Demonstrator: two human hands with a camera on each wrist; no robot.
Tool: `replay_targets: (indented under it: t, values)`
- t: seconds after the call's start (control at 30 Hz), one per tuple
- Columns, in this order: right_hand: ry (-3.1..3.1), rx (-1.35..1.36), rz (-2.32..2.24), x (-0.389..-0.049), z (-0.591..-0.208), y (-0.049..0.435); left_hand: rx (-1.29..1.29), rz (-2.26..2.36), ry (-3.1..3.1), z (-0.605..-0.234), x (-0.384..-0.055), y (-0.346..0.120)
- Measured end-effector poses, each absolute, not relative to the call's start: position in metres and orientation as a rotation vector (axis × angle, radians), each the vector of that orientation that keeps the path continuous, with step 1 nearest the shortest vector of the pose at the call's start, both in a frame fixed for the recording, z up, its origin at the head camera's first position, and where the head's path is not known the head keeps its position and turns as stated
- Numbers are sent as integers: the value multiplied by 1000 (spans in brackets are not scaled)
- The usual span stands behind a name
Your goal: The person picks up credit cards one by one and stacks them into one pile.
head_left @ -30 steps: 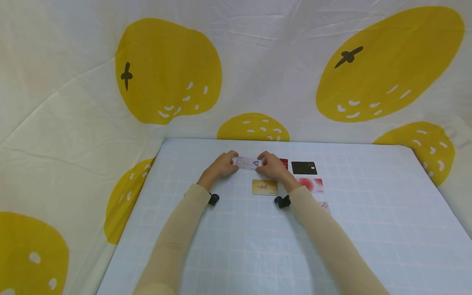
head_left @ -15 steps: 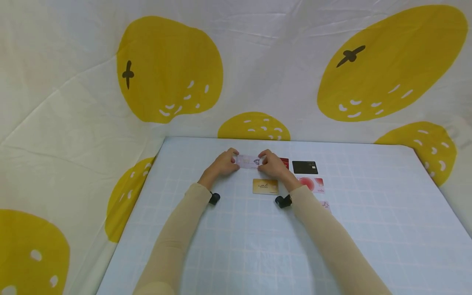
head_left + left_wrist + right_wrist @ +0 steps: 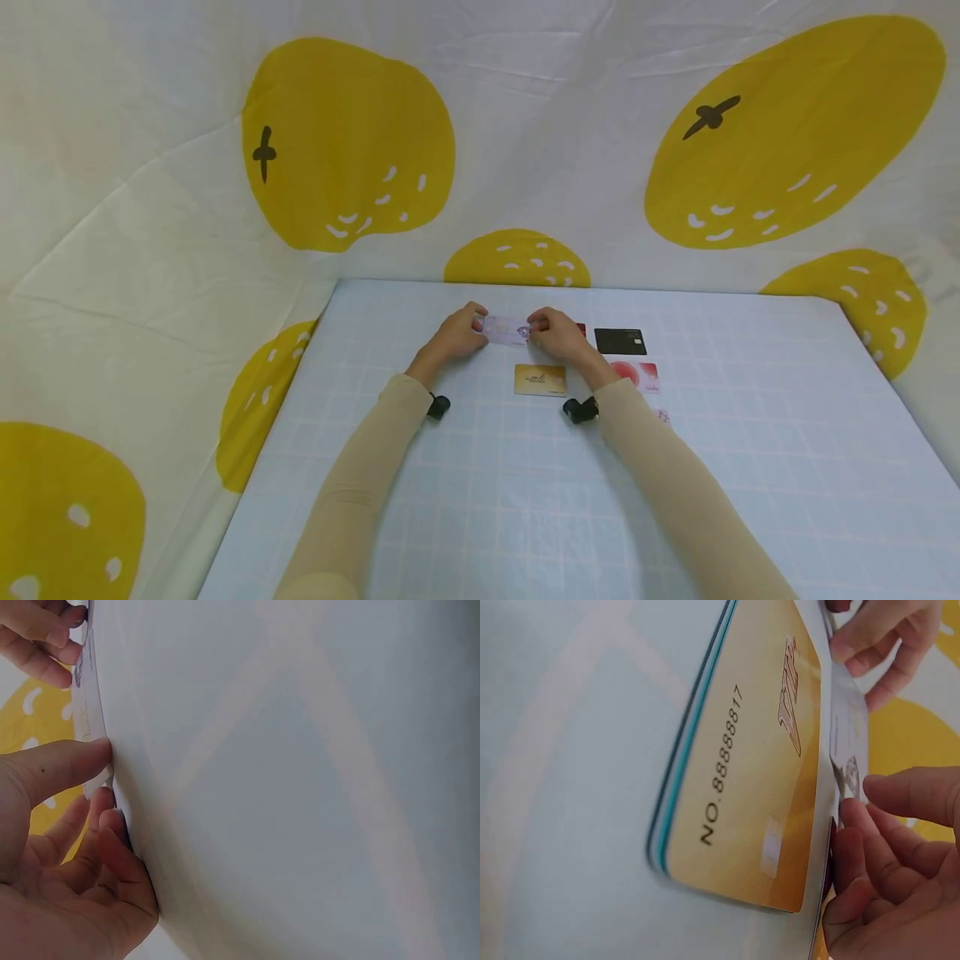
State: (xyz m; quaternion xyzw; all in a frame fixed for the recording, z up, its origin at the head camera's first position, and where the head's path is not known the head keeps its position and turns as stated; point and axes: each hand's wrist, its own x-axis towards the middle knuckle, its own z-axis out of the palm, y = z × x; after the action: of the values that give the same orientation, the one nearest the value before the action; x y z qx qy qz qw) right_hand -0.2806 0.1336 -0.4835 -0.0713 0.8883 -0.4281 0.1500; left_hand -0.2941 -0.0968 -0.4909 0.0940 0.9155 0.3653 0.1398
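Observation:
In the head view, a pale purple card (image 3: 506,330) with a dark emblem at its right end is between my two hands near the table's far side. My left hand (image 3: 454,333) pinches its left end between thumb and fingers, as the left wrist view shows with that hand (image 3: 71,847) close up. At the other end, my right hand (image 3: 558,335) pinches the card beside the emblem. The right wrist view has the right thumb and fingertips (image 3: 866,787) on it. Just nearer me lies a gold card (image 3: 540,380), stacked on teal-edged cards in the right wrist view.
A red card (image 3: 581,328) is partly hidden behind my right hand. To its right lie a black card (image 3: 620,342) and a pink-and-white card (image 3: 637,377). Another patterned card (image 3: 662,416) shows beside my right sleeve. Fruit-printed cloth (image 3: 517,167) hangs behind the table.
My right hand has shifted slightly right, and its thumb and fingers have drawn closer together at the card's end. The left hand and the other cards hardly differ.

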Motion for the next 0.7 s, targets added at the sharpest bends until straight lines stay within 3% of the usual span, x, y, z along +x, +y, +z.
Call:
replay_targets:
  t: [0.7]
  values:
    - [2501,-107,-1360,-272,-480,138,167,1208,2641,-491,-283,-92]
